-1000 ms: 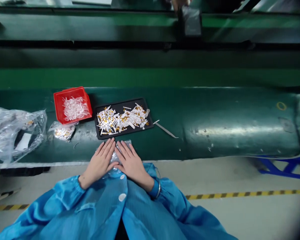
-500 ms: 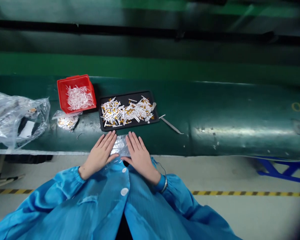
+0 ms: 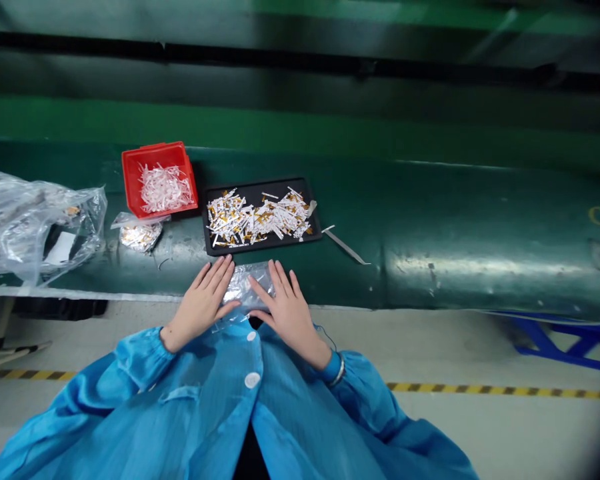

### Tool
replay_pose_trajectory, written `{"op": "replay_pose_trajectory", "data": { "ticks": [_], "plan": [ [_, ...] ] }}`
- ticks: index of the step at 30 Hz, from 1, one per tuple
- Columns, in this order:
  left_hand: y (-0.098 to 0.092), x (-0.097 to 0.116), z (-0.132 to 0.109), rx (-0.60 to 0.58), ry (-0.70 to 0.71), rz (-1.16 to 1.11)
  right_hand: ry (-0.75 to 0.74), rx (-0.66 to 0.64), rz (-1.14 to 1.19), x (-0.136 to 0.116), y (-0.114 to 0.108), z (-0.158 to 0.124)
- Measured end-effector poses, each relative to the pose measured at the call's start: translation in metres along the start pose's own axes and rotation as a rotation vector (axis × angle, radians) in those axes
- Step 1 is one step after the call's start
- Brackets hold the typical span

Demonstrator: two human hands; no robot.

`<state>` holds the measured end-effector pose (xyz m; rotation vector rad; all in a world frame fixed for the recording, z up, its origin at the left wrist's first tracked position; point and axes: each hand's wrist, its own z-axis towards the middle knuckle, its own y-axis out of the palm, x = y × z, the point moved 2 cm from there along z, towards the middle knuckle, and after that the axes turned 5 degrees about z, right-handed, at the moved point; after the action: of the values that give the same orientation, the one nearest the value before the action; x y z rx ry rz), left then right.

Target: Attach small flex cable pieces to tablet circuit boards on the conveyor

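Observation:
A clear plastic bag lies flat at the front edge of the green work surface, between my two hands. My left hand rests on its left side with the fingers stretched out and pointing away from me. Over its right side lies my right hand, flat, the index finger spread away from the others and across the bag. Just beyond my fingertips is a black tray holding many small white and amber strips.
Left of the tray stands a red bin of clear plastic slivers, with a small bag of strips before it. A large clear bag lies far left. A loose pale strip is right of the tray.
My right hand has shifted slightly right, and its index finger has parted from the others, showing more of the bag. My left hand stays flat. The whole view has shifted a little.

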<state>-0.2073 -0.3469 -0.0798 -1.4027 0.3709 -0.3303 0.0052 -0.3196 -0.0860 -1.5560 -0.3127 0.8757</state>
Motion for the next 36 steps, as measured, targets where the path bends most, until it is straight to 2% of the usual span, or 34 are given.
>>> {"op": "replay_pose_trajectory", "data": {
  "ticks": [6,10,14,17,22,27,31,34,36],
  "plan": [
    [-0.007,0.002,0.001,0.010,-0.036,-0.055,0.052,0.013,-0.043,0.003,-0.005,-0.006],
    [-0.014,0.001,-0.003,0.027,-0.196,-0.124,0.051,0.032,0.006,0.004,-0.005,-0.009],
    [-0.010,-0.006,-0.005,-0.062,-0.389,-0.291,0.063,0.145,0.199,0.009,-0.006,-0.012],
    [-0.005,-0.011,-0.001,-0.102,-0.434,-0.398,0.112,0.245,0.332,0.013,-0.008,-0.010],
    [-0.011,-0.012,0.006,-0.073,-0.331,-0.489,0.123,0.294,0.492,0.017,-0.012,0.001],
    [-0.033,-0.006,0.009,0.021,-0.130,-0.584,0.161,0.216,0.777,0.017,-0.022,0.007],
    [-0.043,0.004,0.007,0.006,0.052,-0.691,0.077,0.159,1.006,0.013,-0.036,0.008],
    [-0.043,0.008,0.004,-0.033,0.083,-0.765,-0.059,0.196,1.064,0.012,-0.042,0.002],
    [-0.043,0.009,0.004,-0.056,0.052,-0.829,-0.043,0.197,1.077,0.013,-0.042,-0.003]
  ]
}}
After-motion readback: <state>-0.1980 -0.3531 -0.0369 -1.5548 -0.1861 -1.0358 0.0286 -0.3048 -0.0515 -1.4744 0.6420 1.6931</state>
